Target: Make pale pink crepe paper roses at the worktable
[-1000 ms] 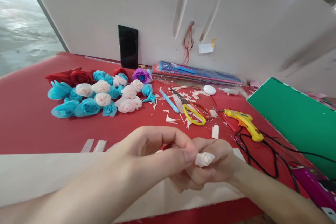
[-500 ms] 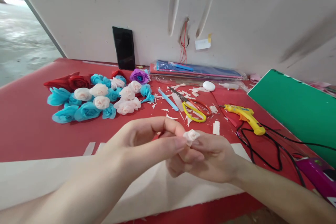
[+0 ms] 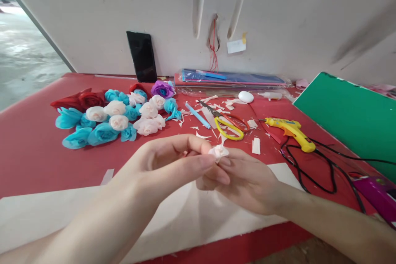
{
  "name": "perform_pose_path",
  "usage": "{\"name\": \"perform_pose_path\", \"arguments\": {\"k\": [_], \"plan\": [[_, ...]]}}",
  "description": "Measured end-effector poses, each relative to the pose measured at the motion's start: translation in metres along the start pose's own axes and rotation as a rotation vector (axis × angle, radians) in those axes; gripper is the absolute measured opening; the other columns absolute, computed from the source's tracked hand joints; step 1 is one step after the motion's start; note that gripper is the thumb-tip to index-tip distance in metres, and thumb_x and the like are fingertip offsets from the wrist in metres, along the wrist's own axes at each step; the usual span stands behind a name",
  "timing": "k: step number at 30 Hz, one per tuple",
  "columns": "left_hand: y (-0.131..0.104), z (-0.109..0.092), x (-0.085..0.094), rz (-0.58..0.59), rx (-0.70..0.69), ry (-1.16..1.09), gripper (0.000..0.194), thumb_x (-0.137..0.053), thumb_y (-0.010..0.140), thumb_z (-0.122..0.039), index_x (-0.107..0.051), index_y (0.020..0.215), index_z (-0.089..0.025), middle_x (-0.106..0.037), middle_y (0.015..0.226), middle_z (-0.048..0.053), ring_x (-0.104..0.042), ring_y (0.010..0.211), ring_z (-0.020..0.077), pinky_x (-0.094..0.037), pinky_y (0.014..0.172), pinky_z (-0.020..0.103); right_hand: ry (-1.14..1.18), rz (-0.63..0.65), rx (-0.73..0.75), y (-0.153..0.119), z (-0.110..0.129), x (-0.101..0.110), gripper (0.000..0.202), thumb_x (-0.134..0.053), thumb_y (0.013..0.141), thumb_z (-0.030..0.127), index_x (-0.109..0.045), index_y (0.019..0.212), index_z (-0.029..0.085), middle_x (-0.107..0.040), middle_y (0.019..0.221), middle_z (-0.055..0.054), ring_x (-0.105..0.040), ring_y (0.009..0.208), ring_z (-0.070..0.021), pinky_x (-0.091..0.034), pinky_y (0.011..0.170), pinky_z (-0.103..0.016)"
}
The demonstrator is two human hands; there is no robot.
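Observation:
A small pale pink paper rose (image 3: 219, 153) is pinched between the thumb and fingers of my left hand (image 3: 173, 163). From the other side, my right hand (image 3: 247, 177) closes on the same rose, its thumb and fingertips at the base of the petals. The fingers hide the rose's lower part. Beneath both hands lies a long sheet of cream paper (image 3: 185, 222). Beyond them are scissors (image 3: 229, 128) with one yellow and one red handle, a light blue pen (image 3: 198, 115) and scattered pale paper scraps (image 3: 256, 146).
Finished blue, white, red and purple flowers (image 3: 103, 133) sit left on the red table (image 3: 27, 148). On the right are a yellow glue gun (image 3: 292, 134), its black cord (image 3: 297, 165) and a green board (image 3: 349, 119). A phone (image 3: 141, 57) leans on the back wall near plastic-wrapped sheets (image 3: 247, 78).
Both hands have shifted slightly left and up in view with the rose, which has turned a little between the fingers. The camera view has also moved slightly.

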State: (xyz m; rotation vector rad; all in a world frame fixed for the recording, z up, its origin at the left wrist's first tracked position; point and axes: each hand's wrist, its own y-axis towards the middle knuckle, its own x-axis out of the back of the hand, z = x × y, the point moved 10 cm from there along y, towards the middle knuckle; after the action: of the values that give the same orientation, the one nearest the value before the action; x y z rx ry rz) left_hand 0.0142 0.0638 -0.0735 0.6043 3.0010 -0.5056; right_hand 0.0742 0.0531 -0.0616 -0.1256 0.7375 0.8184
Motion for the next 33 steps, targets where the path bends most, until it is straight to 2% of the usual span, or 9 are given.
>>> {"name": "perform_pose_path", "arguments": {"k": [3, 10, 18, 24, 28, 33], "plan": [[0.002, -0.005, -0.001, 0.000, -0.006, 0.005, 0.021, -0.062, 0.079, -0.043, -0.069, 0.086, -0.025, -0.070, 0.069, -0.002, -0.067, 0.090, 0.0265, -0.051, 0.082, 0.033, 0.005, -0.009, 0.026, -0.002, 0.001, 0.002, 0.021, -0.057, 0.094, 0.026, -0.059, 0.074, 0.018, -0.037, 0.067, 0.004, -0.033, 0.064, -0.0118, -0.030, 0.064, -0.025], [-0.006, 0.006, 0.006, -0.052, -0.045, -0.043, 0.011, -0.063, 0.081, -0.035, -0.070, 0.081, -0.026, -0.074, 0.077, -0.004, -0.067, 0.093, 0.0228, -0.050, 0.085, 0.029, -0.043, -0.048, 0.086, -0.008, 0.002, 0.007, 0.022, -0.053, 0.099, 0.025, -0.066, 0.084, 0.019, -0.047, 0.075, 0.003, -0.040, 0.071, -0.0104, -0.036, 0.073, -0.021], [0.001, -0.004, -0.002, -0.032, -0.074, -0.071, 0.023, -0.061, 0.081, -0.044, -0.072, 0.084, -0.024, -0.071, 0.069, 0.000, -0.068, 0.092, 0.0279, -0.052, 0.085, 0.035, -0.198, -0.073, 0.141, -0.010, 0.010, 0.003, 0.024, -0.048, 0.102, 0.025, -0.061, 0.083, 0.018, -0.042, 0.076, 0.003, -0.038, 0.074, -0.0103, -0.033, 0.074, -0.023], [0.000, 0.003, -0.004, -0.002, -0.086, -0.107, 0.021, -0.067, 0.080, -0.043, -0.074, 0.084, -0.024, -0.073, 0.074, 0.002, -0.067, 0.091, 0.0275, -0.053, 0.085, 0.035, -0.260, -0.060, 0.155, -0.010, 0.011, 0.001, 0.024, -0.048, 0.102, 0.026, -0.060, 0.082, 0.020, -0.041, 0.077, 0.002, -0.036, 0.072, -0.0113, -0.032, 0.072, -0.025], [-0.007, 0.002, 0.000, -0.024, -0.156, -0.155, 0.010, -0.073, 0.081, -0.037, -0.075, 0.077, -0.028, -0.077, 0.083, -0.003, -0.070, 0.092, 0.0217, -0.057, 0.079, 0.025, -0.269, -0.062, 0.155, -0.011, 0.011, 0.001, 0.026, -0.048, 0.101, 0.028, -0.059, 0.079, 0.021, -0.041, 0.076, 0.002, -0.035, 0.072, -0.0134, -0.032, 0.072, -0.027], [-0.012, 0.001, -0.002, 0.013, -0.197, -0.215, 0.009, -0.077, 0.078, -0.044, -0.076, 0.084, -0.038, -0.077, 0.092, -0.013, -0.069, 0.098, 0.0138, -0.055, 0.079, 0.011, -0.289, -0.010, 0.152, -0.010, 0.015, 0.000, 0.029, -0.049, 0.101, 0.028, -0.055, 0.073, 0.021, -0.035, 0.074, 0.002, -0.034, 0.072, -0.0136, -0.030, 0.071, -0.027]]}}
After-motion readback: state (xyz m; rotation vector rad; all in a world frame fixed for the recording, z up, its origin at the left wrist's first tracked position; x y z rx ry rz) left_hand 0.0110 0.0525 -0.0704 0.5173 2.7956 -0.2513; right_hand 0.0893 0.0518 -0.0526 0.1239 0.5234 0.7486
